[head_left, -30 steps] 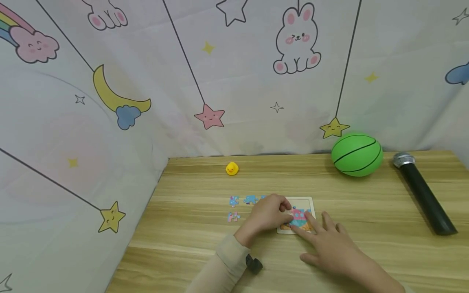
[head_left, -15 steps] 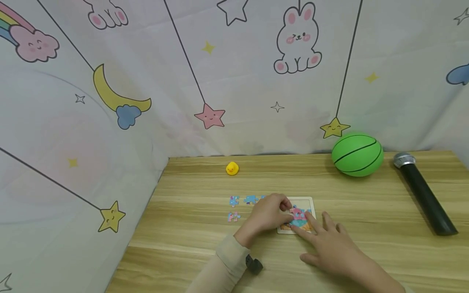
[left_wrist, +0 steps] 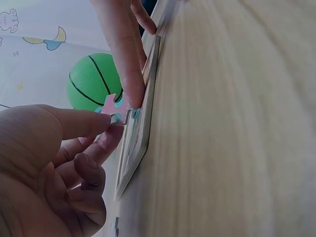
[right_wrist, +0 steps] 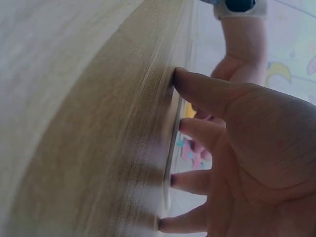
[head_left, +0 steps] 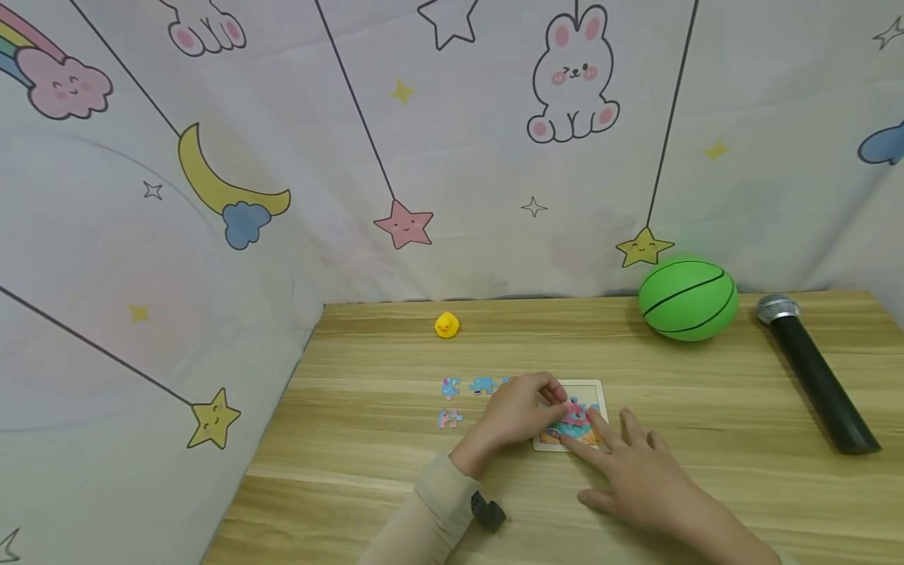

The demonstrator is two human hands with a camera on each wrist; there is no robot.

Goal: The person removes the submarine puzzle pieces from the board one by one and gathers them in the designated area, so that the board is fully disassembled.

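My left hand (head_left: 524,408) pinches a pink puzzle piece (left_wrist: 116,107) between thumb and fingers, tilted up over the puzzle board (head_left: 539,447). The board has a pale raised rim, and part of a blue and orange picture fills its near half. My right hand (head_left: 639,475) is spread out, fingertips on the board and its right rim, thumb on the table. In the left wrist view a finger of the right hand (left_wrist: 126,59) presses down right beside the held piece. The right wrist view shows the pink piece between the two hands.
Loose puzzle pieces lie left of the board: a blue one (head_left: 483,385), another blue one (head_left: 450,387) and a pink one (head_left: 450,418). Toward the back stand a yellow rubber duck (head_left: 447,325) and a green ball (head_left: 688,300). A microphone (head_left: 819,373) lies at the right.
The pink piece, lying flatter over the picture a second ago, has lifted and tilted in my left fingers, which moved slightly right. The right hand has stayed in place.
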